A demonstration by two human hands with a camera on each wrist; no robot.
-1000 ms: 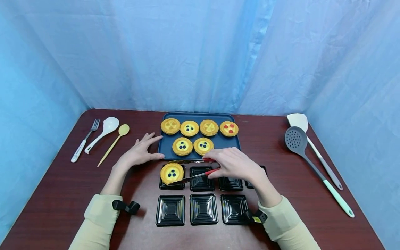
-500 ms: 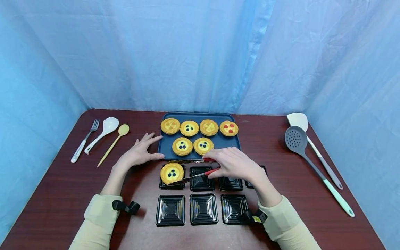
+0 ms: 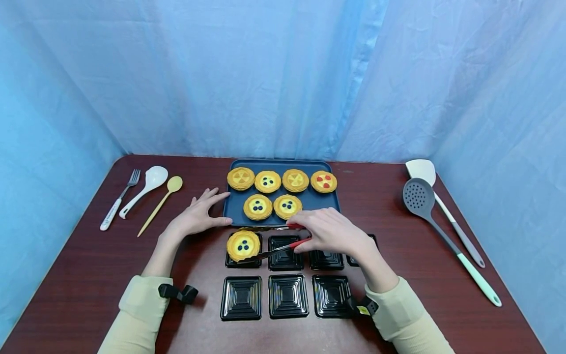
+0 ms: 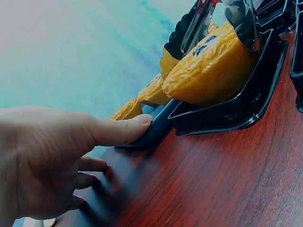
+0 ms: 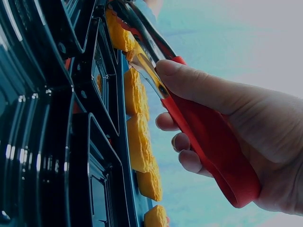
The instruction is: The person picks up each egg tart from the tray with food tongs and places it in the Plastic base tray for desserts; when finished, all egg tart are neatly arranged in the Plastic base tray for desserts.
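My right hand (image 3: 333,231) grips the red-handled metal tongs (image 5: 213,146), thumb on one side and fingers on the other. The jaws stand apart on either side of a blueberry-topped egg tart (image 3: 243,246). That tart sits tilted in the far left square black plastic tray (image 4: 227,118), as the left wrist view shows. My left hand (image 3: 199,214) has its fingers spread at the left edge of the dark blue baking tray (image 3: 318,201), the thumb at its near left corner. Several more tarts lie on the baking tray, such as a strawberry-topped tart (image 3: 324,182).
Several other square black trays stand in two rows in front, including a near left tray (image 3: 241,298). At left lie a fork (image 3: 120,199), a white ladle (image 3: 146,189) and a yellow spoon (image 3: 163,201). A slotted skimmer (image 3: 424,206) and a white spatula (image 3: 446,209) lie at right.
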